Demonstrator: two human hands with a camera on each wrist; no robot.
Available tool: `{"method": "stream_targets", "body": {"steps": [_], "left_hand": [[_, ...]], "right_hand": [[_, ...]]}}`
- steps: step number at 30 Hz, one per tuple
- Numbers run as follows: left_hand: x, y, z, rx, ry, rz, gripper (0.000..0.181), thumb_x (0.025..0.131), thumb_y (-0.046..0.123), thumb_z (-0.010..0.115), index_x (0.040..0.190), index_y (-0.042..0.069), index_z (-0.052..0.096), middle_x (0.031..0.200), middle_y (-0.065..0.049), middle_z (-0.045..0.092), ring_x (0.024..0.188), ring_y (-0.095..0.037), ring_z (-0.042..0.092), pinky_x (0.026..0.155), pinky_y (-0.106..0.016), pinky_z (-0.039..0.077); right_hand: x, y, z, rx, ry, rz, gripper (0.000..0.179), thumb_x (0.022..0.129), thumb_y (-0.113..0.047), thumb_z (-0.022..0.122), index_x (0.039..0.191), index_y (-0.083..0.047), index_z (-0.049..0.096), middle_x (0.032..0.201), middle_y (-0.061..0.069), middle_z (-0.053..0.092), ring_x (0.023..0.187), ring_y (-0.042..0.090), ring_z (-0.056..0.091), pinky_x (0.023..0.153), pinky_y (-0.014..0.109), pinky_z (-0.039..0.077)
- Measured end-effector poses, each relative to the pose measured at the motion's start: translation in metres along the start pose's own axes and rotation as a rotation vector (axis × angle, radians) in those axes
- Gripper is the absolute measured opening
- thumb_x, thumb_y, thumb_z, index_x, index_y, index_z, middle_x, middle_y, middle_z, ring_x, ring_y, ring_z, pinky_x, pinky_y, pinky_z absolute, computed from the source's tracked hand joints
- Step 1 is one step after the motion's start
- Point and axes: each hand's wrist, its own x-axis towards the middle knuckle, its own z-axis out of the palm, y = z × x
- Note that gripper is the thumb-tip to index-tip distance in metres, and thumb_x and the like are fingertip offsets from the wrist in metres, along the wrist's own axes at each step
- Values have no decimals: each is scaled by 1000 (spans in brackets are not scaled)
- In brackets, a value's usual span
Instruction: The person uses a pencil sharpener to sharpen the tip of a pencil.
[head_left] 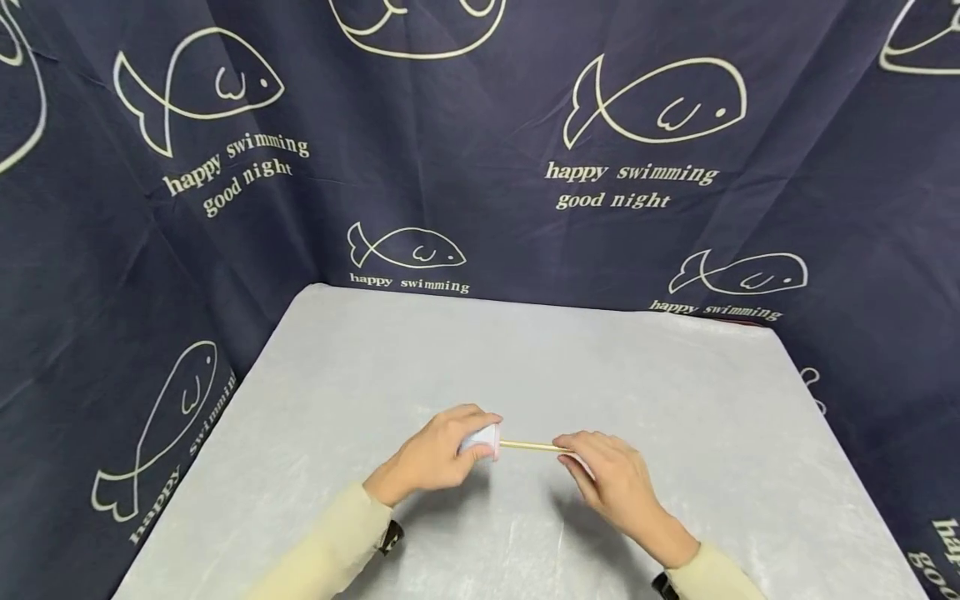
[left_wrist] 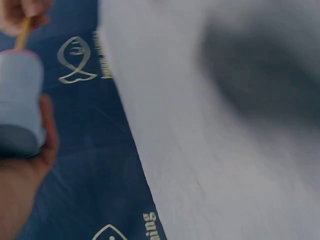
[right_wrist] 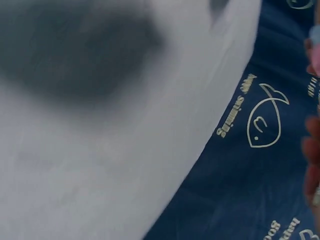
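My left hand grips a small light-blue cylindrical container with a pink rim, lying sideways in the air over the table. A thin yellowish stick runs from its rim end to my right hand, which pinches the stick's other end. Something pale shows at the right palm, mostly hidden by the fingers. In the left wrist view the container shows its dark-shaded base, with the stick at its pink end. Only some right-hand fingers show at the edge of the right wrist view.
A table with a pale grey cloth lies below both hands, which cast shadows on it. Dark blue curtains with fish drawings and lettering hang behind the table and at its sides.
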Motion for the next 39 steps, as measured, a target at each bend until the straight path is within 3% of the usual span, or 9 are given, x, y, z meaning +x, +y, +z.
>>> {"method": "stream_targets", "body": {"steps": [7, 11, 16, 22, 25, 27, 30, 34, 39], "left_hand": [[11, 5, -9, -384, -143, -305, 27, 96, 16, 55, 117, 4, 66, 108, -9, 69, 91, -13, 58, 81, -26, 47], [11, 5, -5, -450, -158, -341, 27, 97, 16, 53, 116, 2, 67, 109, -12, 69, 91, -15, 58, 80, -26, 47], [3, 4, 8, -313, -71, -242, 23, 92, 11, 58, 113, 4, 65, 103, -8, 67, 87, -15, 59, 78, -29, 50], [-10, -2, 33, 6, 66, 25, 35, 87, 17, 66, 117, 0, 60, 101, -6, 61, 86, -13, 55, 74, -23, 49], [-14, -5, 43, 178, 103, 153, 38, 94, 27, 58, 119, -1, 58, 105, -8, 60, 92, -16, 56, 79, -25, 49], [-16, -7, 46, 242, 106, 195, 41, 99, 33, 48, 120, 0, 58, 107, -8, 59, 93, -16, 56, 80, -25, 49], [-14, -9, 48, 265, 70, 203, 47, 101, 37, 38, 122, 0, 58, 110, -8, 60, 97, -17, 57, 83, -25, 49], [-5, -8, 43, 197, -31, 109, 46, 98, 35, 50, 126, -1, 57, 114, -9, 62, 102, -17, 59, 85, -26, 50], [5, -8, 25, 39, -79, -44, 47, 91, 30, 63, 126, -1, 59, 111, -9, 66, 95, -16, 62, 79, -26, 52]], "right_hand": [[19, 7, 1, -335, 390, -381, 24, 96, -15, 55, 82, -8, 73, 68, -1, 66, 54, 15, 53, 45, 22, 36], [23, 7, 2, -320, 399, -407, 26, 97, -20, 54, 82, -11, 73, 62, -5, 60, 47, 11, 43, 43, 17, 26], [15, 3, 3, -171, 124, -200, 29, 98, -28, 52, 79, -17, 72, 60, -10, 51, 45, 1, 33, 41, 10, 19], [15, 7, -6, 242, -424, 341, 6, 81, -24, 72, 84, -21, 76, 63, -15, 59, 48, -7, 31, 44, 14, 27], [16, 14, -7, 418, -608, 584, 9, 82, -23, 72, 85, -17, 78, 67, -7, 67, 48, -4, 36, 46, 19, 29], [15, 18, -5, 487, -679, 663, 12, 83, -25, 71, 86, -15, 78, 67, -1, 68, 47, -1, 37, 46, 20, 30], [7, 22, -3, 523, -695, 689, 14, 84, -26, 70, 87, -14, 76, 69, -1, 67, 48, 0, 38, 47, 21, 31], [-7, 23, -3, 486, -608, 656, 8, 86, -22, 70, 92, -18, 72, 65, -9, 60, 50, 0, 39, 47, 21, 33], [-13, 21, 2, 289, -297, 380, 19, 79, -11, 75, 93, -22, 70, 69, -16, 58, 53, -7, 37, 46, 15, 33]]}}
